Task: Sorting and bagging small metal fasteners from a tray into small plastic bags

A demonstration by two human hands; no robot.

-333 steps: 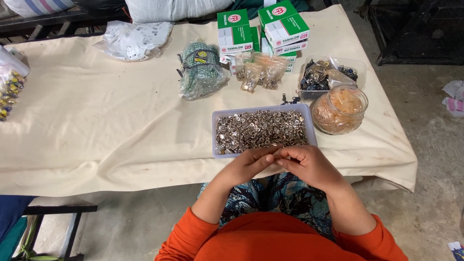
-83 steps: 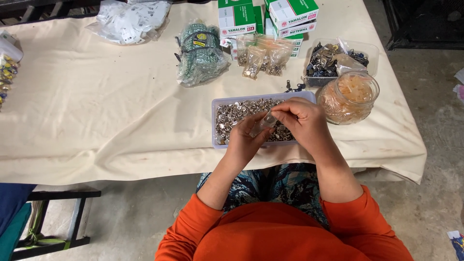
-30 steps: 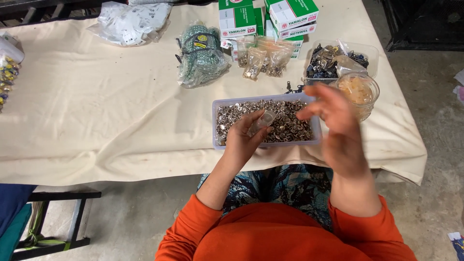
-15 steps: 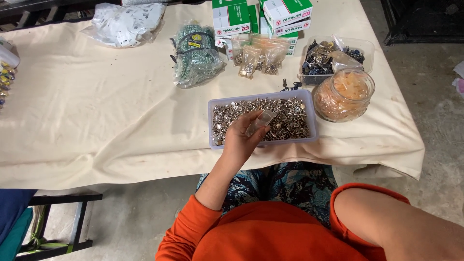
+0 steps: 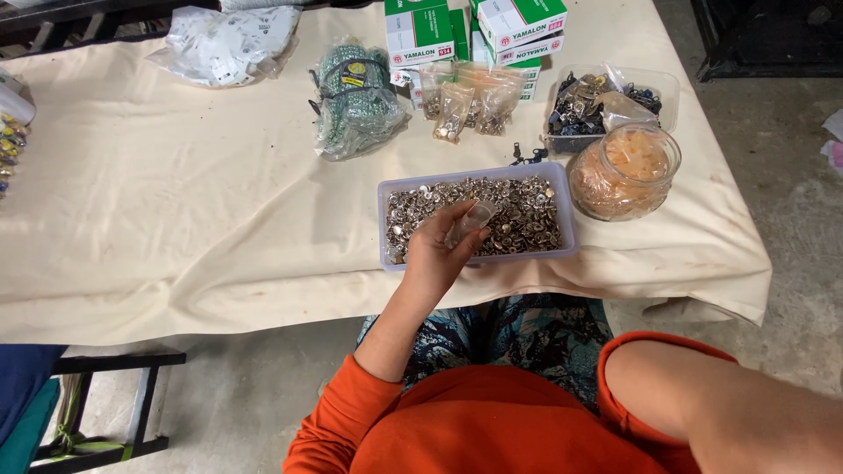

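your left hand pinches a small clear plastic bag between thumb and fingers, held over the near left part of the tray of metal snaps. your right hand is out of view; only the upper arm shows. the tray sits close to the table's near edge, with the glass jar just right of it. bare cloth lies open to the left.

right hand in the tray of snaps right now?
No: only the left hand, holding a small clear bag, is over the tray; the right hand is out of view.
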